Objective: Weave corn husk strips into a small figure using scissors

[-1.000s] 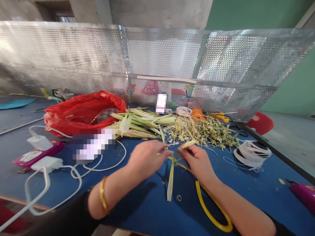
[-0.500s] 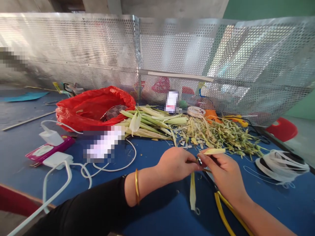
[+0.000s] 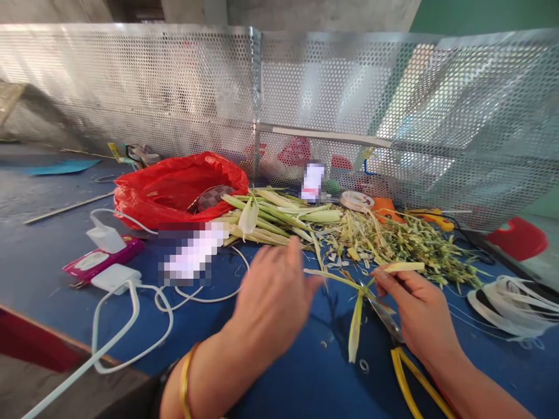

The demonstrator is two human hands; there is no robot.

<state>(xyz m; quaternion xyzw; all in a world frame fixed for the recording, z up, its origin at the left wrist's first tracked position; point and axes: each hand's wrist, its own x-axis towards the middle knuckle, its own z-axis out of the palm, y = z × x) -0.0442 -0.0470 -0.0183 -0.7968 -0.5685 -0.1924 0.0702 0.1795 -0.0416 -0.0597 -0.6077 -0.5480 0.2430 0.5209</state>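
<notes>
My right hand (image 3: pixel 419 311) is closed in a pinch on a bundle of pale green leaf strips (image 3: pixel 356 317); one strip hangs down and others stick out left and right. Yellow-handled pliers (image 3: pixel 404 372) lie under that hand, jaws pointing toward the strips. My left hand (image 3: pixel 271 297), with a gold bangle at the wrist, hovers just left of the strips. Its fingers are stretched toward the pile of green stalks (image 3: pixel 271 218), it holds nothing, and it is slightly blurred.
A red plastic bag (image 3: pixel 174 186) sits behind the stalks, and leaf trimmings (image 3: pixel 406 241) are heaped to the right. White chargers and cables (image 3: pixel 117 279) lie left, a coil of white band (image 3: pixel 510 297) right. A perforated metal screen (image 3: pixel 262 110) walls the back of the blue table (image 3: pixel 52 256).
My left hand has let go of the leaf strips and moved left and forward, with its fingers opened. My right hand keeps the strips, lifted slightly. The view has shifted left.
</notes>
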